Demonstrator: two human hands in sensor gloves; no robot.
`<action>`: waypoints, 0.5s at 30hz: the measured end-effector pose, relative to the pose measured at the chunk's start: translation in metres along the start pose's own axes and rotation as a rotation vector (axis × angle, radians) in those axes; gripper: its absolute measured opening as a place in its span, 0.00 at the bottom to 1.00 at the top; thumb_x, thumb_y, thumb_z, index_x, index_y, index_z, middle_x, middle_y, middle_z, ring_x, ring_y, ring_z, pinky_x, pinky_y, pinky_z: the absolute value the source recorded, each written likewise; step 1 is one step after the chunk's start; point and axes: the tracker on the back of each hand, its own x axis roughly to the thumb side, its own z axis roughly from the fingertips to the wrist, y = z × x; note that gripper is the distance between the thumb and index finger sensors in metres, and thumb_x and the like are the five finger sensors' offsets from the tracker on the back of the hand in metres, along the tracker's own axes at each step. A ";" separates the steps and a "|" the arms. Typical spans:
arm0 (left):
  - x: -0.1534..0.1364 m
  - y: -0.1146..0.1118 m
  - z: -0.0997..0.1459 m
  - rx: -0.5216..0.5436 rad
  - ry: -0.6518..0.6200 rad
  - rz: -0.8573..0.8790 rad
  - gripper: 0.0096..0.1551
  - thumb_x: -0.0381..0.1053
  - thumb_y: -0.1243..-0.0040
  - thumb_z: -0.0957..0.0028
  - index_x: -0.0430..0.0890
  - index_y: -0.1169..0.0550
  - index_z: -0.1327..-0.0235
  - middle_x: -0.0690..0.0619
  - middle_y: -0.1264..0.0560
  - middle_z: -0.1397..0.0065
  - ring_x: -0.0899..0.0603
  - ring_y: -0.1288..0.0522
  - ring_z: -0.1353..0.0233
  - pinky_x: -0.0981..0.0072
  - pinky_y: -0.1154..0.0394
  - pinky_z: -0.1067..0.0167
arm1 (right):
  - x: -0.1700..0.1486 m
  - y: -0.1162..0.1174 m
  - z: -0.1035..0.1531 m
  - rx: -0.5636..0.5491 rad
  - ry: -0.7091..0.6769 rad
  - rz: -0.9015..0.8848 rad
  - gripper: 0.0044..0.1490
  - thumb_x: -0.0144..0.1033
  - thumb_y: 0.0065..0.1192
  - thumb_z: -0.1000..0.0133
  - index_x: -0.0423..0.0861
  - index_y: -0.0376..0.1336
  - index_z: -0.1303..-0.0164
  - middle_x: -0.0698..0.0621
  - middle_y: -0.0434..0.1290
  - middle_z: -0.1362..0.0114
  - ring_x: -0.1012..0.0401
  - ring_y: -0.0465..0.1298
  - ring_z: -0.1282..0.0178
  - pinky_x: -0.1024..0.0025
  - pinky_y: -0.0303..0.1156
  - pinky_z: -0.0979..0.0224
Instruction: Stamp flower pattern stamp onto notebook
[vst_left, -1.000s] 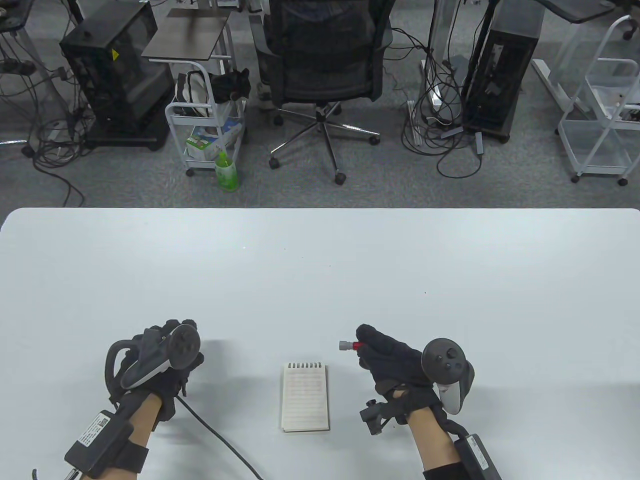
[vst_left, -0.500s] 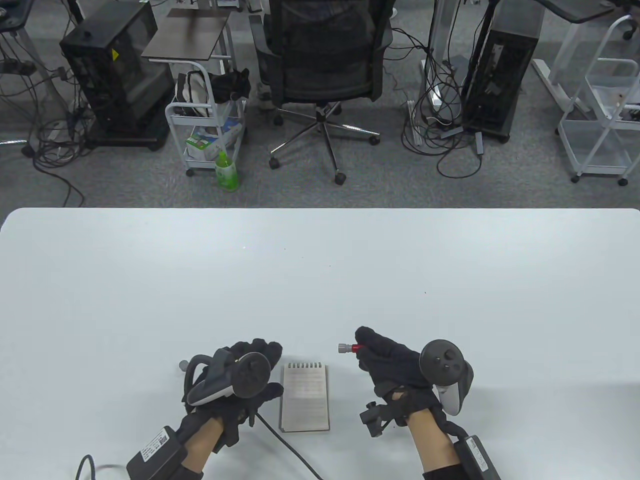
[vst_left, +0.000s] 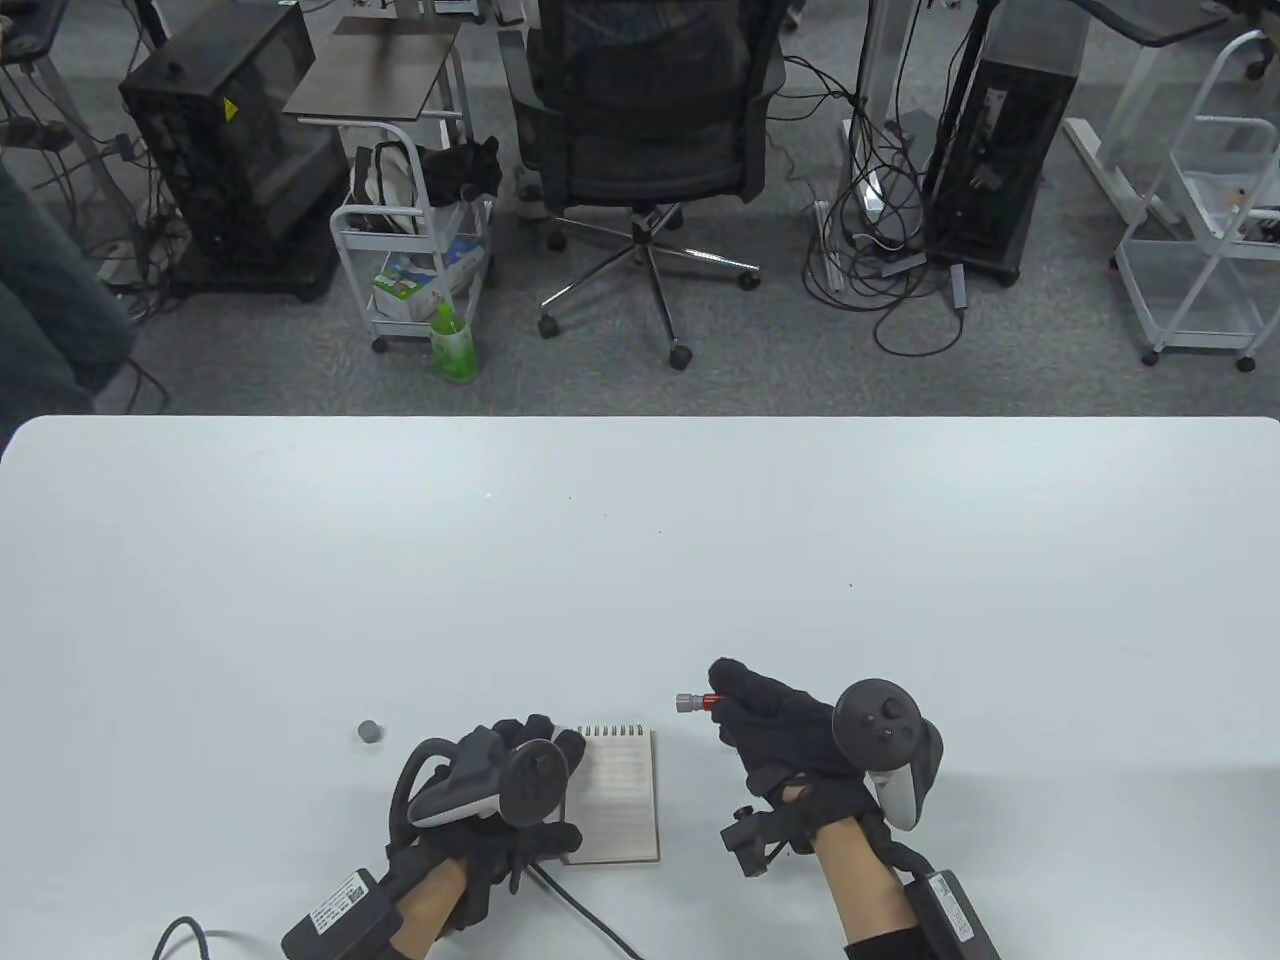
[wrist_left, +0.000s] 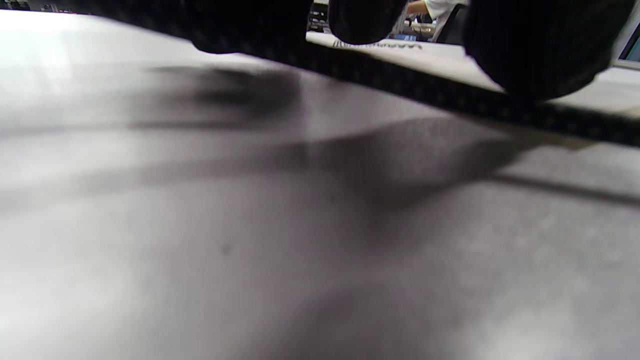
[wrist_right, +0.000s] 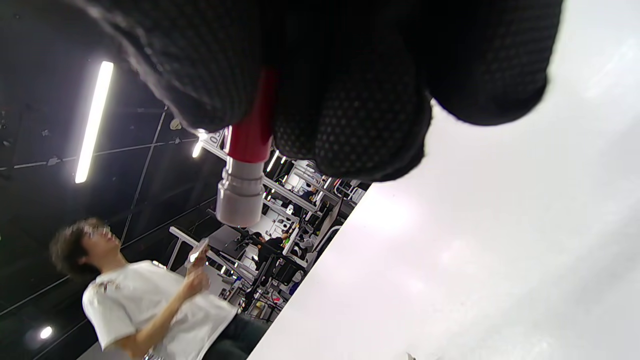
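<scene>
Left hand (vst_left: 500, 790) resting flat on the spiral notebook's (vst_left: 625, 800) left edge, right hand (vst_left: 785, 725) gripping the red flower stamp (vst_left: 693, 702) just beside the notebook, grey cap (vst_left: 370, 732) on the white table (vst_left: 640, 540)

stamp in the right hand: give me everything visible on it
The stamp is a slim stick with a red barrel and a stepped grey tip, plastic by its look. The right hand grips the barrel, hiding its rear. The tip points left, above the table, right of the notebook's spiral edge, touching neither.
</scene>
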 end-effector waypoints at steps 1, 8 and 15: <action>0.000 -0.002 -0.001 -0.026 0.004 -0.007 0.55 0.72 0.43 0.61 0.50 0.45 0.23 0.39 0.48 0.19 0.28 0.45 0.22 0.30 0.46 0.32 | 0.001 0.001 0.000 0.007 -0.005 0.011 0.29 0.37 0.71 0.54 0.47 0.71 0.40 0.40 0.77 0.44 0.50 0.83 0.55 0.49 0.76 0.47; -0.002 -0.006 -0.002 -0.026 0.003 0.011 0.54 0.72 0.46 0.61 0.51 0.46 0.23 0.40 0.50 0.19 0.29 0.48 0.22 0.31 0.47 0.32 | 0.010 0.006 0.001 0.029 -0.042 0.079 0.29 0.37 0.71 0.53 0.47 0.71 0.40 0.40 0.77 0.44 0.50 0.83 0.55 0.48 0.75 0.46; -0.001 -0.006 -0.001 -0.061 0.020 0.023 0.54 0.72 0.47 0.60 0.52 0.48 0.23 0.40 0.52 0.19 0.29 0.51 0.21 0.32 0.48 0.31 | 0.042 0.028 0.006 0.099 -0.218 0.347 0.28 0.38 0.70 0.53 0.47 0.71 0.40 0.40 0.77 0.44 0.51 0.82 0.56 0.48 0.74 0.45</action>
